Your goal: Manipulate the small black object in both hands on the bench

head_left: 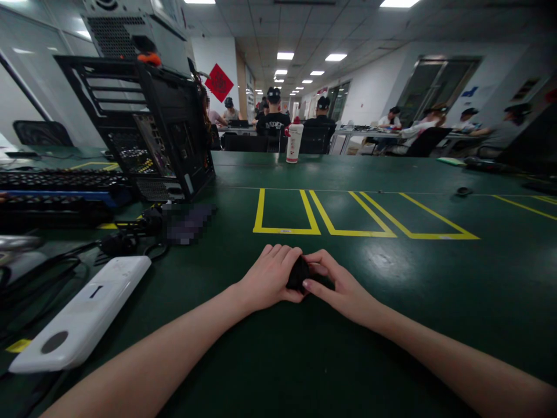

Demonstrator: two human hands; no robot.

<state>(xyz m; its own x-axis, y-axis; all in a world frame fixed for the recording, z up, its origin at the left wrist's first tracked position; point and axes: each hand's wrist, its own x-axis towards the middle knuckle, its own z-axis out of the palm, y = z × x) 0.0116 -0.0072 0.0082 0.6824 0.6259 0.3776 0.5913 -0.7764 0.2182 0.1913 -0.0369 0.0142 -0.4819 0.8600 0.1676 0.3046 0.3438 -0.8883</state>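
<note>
My left hand (pixel 270 277) and right hand (pixel 346 293) hold a black object (pixel 297 275); at twelve o'clock, a tape label (pixel 286 231) is illegibly small; green tabletop (pixel 456 284) stretches toward three.

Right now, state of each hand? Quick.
Left hand: closed on a small black object, partly hidden.
Right hand: grip partly curled, holding the same object from its right side.

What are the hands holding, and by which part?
A small black object, too covered to name. The left hand wraps its left side; the right hand has thumb and fingers at its right.
</note>
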